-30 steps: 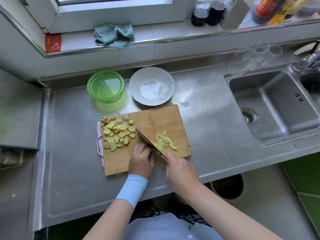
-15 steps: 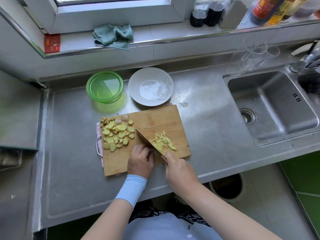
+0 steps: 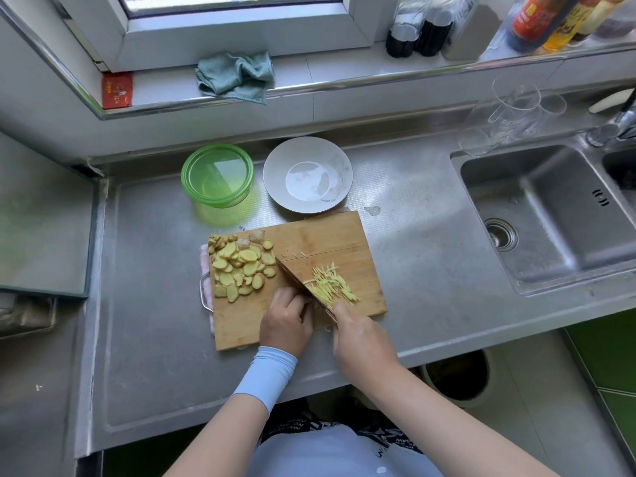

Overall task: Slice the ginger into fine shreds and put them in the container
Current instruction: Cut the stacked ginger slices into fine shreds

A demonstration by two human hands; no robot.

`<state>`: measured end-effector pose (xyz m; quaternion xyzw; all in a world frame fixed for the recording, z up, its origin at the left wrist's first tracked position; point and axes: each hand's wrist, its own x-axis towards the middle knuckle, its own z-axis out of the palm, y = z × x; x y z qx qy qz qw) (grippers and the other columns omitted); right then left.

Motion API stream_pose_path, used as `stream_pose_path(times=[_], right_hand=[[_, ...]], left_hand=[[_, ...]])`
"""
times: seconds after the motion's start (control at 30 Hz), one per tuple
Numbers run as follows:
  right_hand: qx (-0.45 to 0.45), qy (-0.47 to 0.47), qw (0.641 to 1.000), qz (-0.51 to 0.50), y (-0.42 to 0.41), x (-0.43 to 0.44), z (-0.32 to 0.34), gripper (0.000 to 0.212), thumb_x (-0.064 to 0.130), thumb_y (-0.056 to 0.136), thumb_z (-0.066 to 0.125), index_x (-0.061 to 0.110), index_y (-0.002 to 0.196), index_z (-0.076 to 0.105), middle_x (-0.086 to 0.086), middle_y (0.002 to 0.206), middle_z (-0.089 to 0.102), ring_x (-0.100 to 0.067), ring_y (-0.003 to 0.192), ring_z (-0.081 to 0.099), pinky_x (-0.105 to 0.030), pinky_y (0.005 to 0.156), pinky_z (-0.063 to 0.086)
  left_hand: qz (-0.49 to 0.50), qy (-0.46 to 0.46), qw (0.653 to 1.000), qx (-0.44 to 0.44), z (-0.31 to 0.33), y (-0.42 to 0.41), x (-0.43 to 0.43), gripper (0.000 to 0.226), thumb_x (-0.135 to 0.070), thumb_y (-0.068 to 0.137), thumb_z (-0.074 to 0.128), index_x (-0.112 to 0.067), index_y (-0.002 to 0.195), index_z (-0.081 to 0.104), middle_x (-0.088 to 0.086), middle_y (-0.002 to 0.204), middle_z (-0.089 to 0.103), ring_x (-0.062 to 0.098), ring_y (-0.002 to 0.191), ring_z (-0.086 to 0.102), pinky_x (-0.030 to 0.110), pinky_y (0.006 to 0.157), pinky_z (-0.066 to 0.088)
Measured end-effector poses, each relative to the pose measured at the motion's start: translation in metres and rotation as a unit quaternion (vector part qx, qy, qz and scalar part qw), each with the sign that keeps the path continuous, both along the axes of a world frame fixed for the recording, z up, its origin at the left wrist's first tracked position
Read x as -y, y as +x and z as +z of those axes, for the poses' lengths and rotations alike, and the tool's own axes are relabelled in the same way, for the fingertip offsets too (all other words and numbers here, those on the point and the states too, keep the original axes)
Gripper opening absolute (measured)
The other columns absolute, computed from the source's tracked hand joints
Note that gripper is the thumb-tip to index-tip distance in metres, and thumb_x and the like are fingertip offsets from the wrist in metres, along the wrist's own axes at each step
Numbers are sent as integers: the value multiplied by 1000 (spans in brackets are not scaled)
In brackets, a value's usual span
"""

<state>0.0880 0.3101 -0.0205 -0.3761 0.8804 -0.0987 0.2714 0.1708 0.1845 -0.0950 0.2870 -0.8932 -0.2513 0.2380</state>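
A wooden cutting board [image 3: 320,241] lies on the steel counter. Several yellow ginger slices [image 3: 239,268] are heaped on its left part. A small pile of fine ginger shreds [image 3: 334,285] lies right of the knife [image 3: 296,282]. My right hand [image 3: 361,339] grips the knife handle, blade edge down on the board. My left hand [image 3: 285,321], fingers curled, holds ginger against the blade's left side; that ginger is hidden under the fingers. A green lidded container [image 3: 217,175] and a white plate [image 3: 308,175] stand behind the board.
A steel sink [image 3: 550,215] lies to the right, with clear glass cups [image 3: 509,111] behind it. A teal cloth [image 3: 237,77] and several bottles [image 3: 537,22] sit on the window sill. A bin [image 3: 457,376] stands on the floor below the counter edge.
The knife keeps chopping in place and the shred pile beside the blade has grown slightly. Both hands stay in nearly the same spot.
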Motion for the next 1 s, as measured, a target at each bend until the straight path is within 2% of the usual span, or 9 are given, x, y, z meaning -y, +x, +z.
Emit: stream_pose_path(times=[0.13, 0.23, 0.3, 0.4, 0.53, 0.7, 0.73, 0.83, 1.0], right_hand=[[12, -11, 1000, -2, -1, 5, 2, 17, 14, 100, 42, 19, 116, 37, -12, 89, 66, -36, 84, 65, -40, 64, 47], [0, -28, 1000, 0, 0, -3, 0, 34, 16, 100, 42, 20, 134, 36, -10, 89, 67, -34, 80, 64, -39, 62, 46], [-7, -27, 1000, 5, 2, -14, 0, 47, 16, 101, 42, 23, 146, 30, -8, 88, 67, -31, 76, 60, -37, 61, 41], [3, -12, 1000, 4, 5, -25, 3, 44, 15, 101, 41, 21, 144, 31, -6, 86, 65, -28, 71, 53, -37, 61, 40], [14, 2, 1000, -6, 5, -11, 0, 48, 13, 100, 41, 20, 146, 29, -8, 92, 68, -31, 81, 62, -37, 64, 43], [4, -5, 1000, -2, 2, 2, 0, 31, 14, 99, 42, 18, 129, 35, -12, 91, 67, -36, 82, 64, -39, 62, 46], [3, -5, 1000, 0, 3, 1, 1, 32, 13, 99, 42, 18, 129, 35, -12, 90, 67, -36, 81, 64, -39, 62, 45], [0, -7, 1000, 2, 2, -11, 2, 44, 11, 98, 42, 22, 140, 32, -8, 89, 67, -32, 78, 62, -40, 63, 47], [7, -3, 1000, -5, 8, -30, 5, 25, 13, 100, 40, 22, 123, 37, -2, 75, 58, -30, 70, 58, -38, 59, 41]], left_hand=[[-16, 1, 1000, 11, 2, 3, 3, 21, -19, 85, 55, -8, 78, 72, 5, 82, 62, 25, 83, 55, 36, 56, 52], [-8, 12, 1000, 15, 3, 2, 4, 7, -10, 80, 65, -9, 79, 73, 5, 82, 62, 24, 84, 54, 35, 56, 52], [-9, 21, 1000, 18, 3, 2, 3, 12, 0, 73, 77, -9, 80, 74, 5, 83, 64, 25, 83, 55, 35, 56, 53], [-14, 23, 1000, 10, 1, 2, 4, 10, -1, 75, 72, -9, 81, 73, 6, 86, 65, 28, 83, 58, 35, 58, 53], [-12, 15, 1000, 18, 3, 1, 3, 4, -4, 76, 67, -8, 76, 69, 7, 80, 61, 27, 80, 55, 35, 56, 51], [-8, 8, 1000, 14, 4, 1, 4, 9, -13, 79, 61, -9, 74, 69, 6, 77, 59, 24, 78, 51, 32, 60, 46], [-9, 5, 1000, 11, 3, 1, 4, 4, -8, 77, 66, -9, 74, 69, 6, 76, 59, 23, 78, 50, 31, 61, 45], [-10, 26, 1000, 15, 5, 0, 4, 18, 5, 67, 77, -10, 77, 72, 6, 80, 63, 23, 81, 54, 30, 62, 48], [-18, 34, 999, 3, 2, 2, 5, 14, 4, 72, 73, -8, 80, 72, 7, 85, 65, 26, 83, 58, 32, 66, 49]])
